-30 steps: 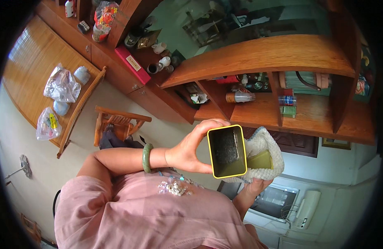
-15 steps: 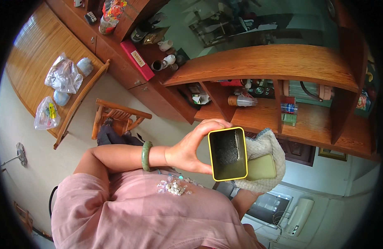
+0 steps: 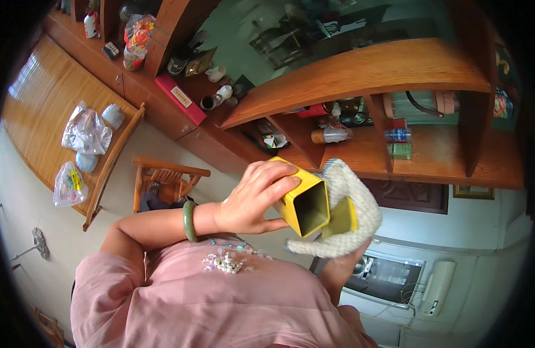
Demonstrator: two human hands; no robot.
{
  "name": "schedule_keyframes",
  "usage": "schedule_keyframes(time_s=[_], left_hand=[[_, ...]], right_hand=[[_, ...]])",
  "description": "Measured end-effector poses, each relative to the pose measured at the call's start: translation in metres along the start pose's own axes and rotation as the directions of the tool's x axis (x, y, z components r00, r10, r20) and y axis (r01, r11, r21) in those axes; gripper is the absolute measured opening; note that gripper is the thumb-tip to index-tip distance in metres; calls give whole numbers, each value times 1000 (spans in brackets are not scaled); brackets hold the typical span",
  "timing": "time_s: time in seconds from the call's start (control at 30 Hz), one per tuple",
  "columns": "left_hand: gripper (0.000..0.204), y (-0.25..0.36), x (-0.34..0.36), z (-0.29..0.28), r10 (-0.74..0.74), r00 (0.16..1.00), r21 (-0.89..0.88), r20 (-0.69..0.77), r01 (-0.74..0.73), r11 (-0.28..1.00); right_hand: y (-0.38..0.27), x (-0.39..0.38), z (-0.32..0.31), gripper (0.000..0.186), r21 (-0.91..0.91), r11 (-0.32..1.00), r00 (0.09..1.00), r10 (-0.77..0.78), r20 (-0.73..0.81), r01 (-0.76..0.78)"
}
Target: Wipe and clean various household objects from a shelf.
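My left hand [image 3: 257, 197] grips a yellow square tin [image 3: 306, 187], its fingers across one side and its thumb along another. The tin is tilted, with its open mouth toward the lower right and a dark greenish inside showing. Draped over my right hand [image 3: 350, 261] is a cream textured cloth [image 3: 363, 216]; most of that hand's fingers are hidden under it. Within the cloth sits a yellow-green lid-like piece [image 3: 341, 219], close beside the tin's mouth. A green bangle [image 3: 189, 221] circles my left wrist.
Ahead stands a wooden shelf unit [image 3: 360, 78] with jars and boxes in its compartments. To the left are a wooden table [image 3: 53, 81] bearing plastic bags [image 3: 85, 130] and a wooden chair [image 3: 172, 169]. A red box [image 3: 179, 100] lies on the cabinet.
My left hand has turned the tin, so its yellow outer side now shows. The cloth and lid have shifted left and tipped more on edge. The view has swung slightly.
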State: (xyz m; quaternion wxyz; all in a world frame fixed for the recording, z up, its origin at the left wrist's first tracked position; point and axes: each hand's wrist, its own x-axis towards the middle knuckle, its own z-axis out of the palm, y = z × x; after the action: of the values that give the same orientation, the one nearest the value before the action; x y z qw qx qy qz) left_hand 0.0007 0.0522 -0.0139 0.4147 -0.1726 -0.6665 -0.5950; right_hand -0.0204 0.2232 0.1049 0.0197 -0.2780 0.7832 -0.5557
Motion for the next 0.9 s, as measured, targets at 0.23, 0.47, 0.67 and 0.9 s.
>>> schedule_keyframes(time_s=[0.23, 0.47, 0.67, 0.9], left_hand=[[67, 14, 5, -6, 69, 972, 310, 224, -138, 941], [76, 24, 12, -10, 73, 976, 342, 208, -142, 929], [67, 24, 10, -8, 12, 968, 375, 251, -108, 921], [83, 33, 23, -26, -76, 925, 415, 372, -92, 905]], right_hand=[[11, 0, 21, 69, 149, 980, 987, 119, 105, -134], [15, 9, 25, 65, -234, 958, 958, -101, 269, 167], [18, 20, 28, 51, -386, 869, 922, -174, 345, 309], [31, 11, 23, 45, 32, 998, 988, 51, 147, -56]])
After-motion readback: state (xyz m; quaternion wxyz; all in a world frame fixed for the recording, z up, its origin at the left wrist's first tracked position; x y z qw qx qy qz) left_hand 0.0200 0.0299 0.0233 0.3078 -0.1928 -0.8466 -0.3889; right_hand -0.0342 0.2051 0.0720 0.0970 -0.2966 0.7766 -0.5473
